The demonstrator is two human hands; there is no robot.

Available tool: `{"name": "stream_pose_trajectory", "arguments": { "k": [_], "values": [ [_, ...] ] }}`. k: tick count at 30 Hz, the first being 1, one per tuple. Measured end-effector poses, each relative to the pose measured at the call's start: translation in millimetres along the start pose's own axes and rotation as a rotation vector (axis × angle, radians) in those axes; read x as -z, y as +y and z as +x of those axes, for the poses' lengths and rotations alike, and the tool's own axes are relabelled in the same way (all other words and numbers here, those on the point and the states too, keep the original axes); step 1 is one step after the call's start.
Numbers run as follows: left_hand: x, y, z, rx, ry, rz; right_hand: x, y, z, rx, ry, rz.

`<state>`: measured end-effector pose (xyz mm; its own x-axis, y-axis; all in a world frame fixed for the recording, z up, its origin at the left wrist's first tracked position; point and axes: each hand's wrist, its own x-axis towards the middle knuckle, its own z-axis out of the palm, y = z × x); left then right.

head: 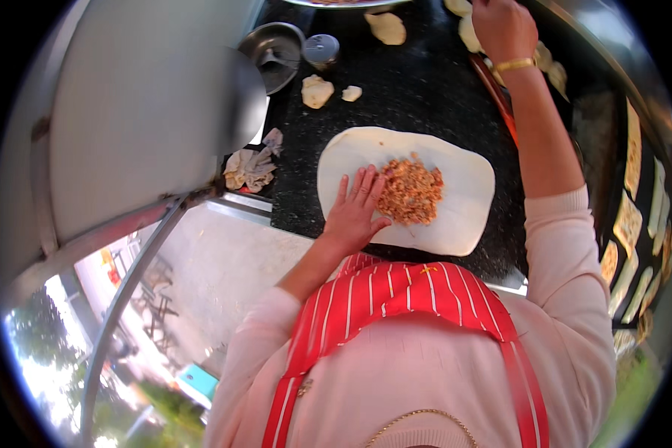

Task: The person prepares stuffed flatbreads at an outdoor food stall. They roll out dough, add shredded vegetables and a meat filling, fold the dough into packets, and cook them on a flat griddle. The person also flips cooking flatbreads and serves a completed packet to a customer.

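Note:
A flattened sheet of dough (465,207) lies on the black stone countertop before me, with a heap of reddish minced filling (411,190) near its middle. My left hand (355,213) rests flat on the sheet's left part, fingers extended, fingertips at the filling's left edge. My right hand (505,28) is raised at the top right, beyond the sheet, near pale dough pieces; its fingers run to the picture's edge, so whether it holds anything cannot be seen. A red, stick-like object (495,98) lies beside my right forearm.
Dough lumps (317,92) and a dough piece (387,28) lie on the far counter. A metal bowl (280,47), a lidded container (321,49) and crumpled tissue (252,168) are at the left. Browned flatbreads (627,221) lie at the right. A tray's rim (347,4) shows at the top.

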<state>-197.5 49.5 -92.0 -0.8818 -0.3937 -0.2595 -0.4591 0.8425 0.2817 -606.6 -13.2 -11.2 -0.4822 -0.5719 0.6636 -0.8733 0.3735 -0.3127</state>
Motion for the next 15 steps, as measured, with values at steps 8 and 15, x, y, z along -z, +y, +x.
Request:
{"name": "stream_pose_trajectory", "arguments": {
  "k": [8,15],
  "values": [
    [-1.6,-10.9,9.0,0.036,0.088,0.100,-136.4,28.0,47.6,0.113,-0.277,-0.190],
    [-5.6,-31.5,-6.1,0.058,0.010,0.065,-10.2,8.1,-64.7,0.111,-0.016,0.076]
  ]
}}
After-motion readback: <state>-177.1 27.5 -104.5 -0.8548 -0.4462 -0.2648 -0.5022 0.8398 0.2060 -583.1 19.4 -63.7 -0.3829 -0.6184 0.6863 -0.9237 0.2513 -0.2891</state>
